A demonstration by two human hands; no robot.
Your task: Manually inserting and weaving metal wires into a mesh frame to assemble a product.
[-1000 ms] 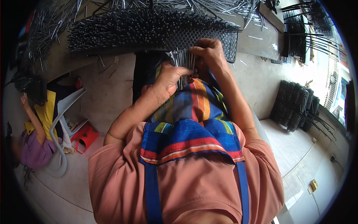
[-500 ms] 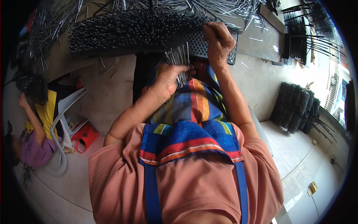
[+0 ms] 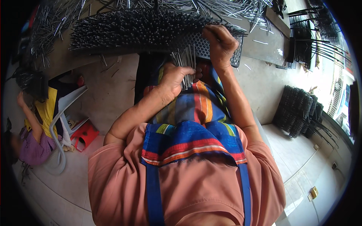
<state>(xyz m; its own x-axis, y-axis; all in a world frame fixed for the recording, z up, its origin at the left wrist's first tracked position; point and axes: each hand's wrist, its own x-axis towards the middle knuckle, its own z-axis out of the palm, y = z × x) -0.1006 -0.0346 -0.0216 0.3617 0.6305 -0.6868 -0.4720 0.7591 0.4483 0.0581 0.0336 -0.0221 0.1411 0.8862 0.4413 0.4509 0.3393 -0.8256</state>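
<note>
My left hand (image 3: 175, 77) is closed round a bundle of thin metal rods (image 3: 184, 62), their upper ends fanned out just in front of a black perforated rack (image 3: 236, 56). My right hand (image 3: 222, 40) is above the rack's right part, its fingers curled and pinched together. Whatever those fingers hold, if anything, is too small or hidden to make out. Dark rods (image 3: 124, 32) stand packed upright over the left and middle of the rack, while bare round holes (image 3: 201, 43) show beside my right hand.
Loose metal rods (image 3: 237, 9) lie heaped on the table behind the rack. Stacked black racks (image 3: 298, 111) stand on the floor at right. At left, another person in a purple sleeve (image 3: 37, 148) sits on a grey chair (image 3: 60, 128), near a red container (image 3: 86, 135).
The view has shifted slightly. My right hand stays closed over the rack, a little lower than before. My left hand keeps hold of the rod bundle.
</note>
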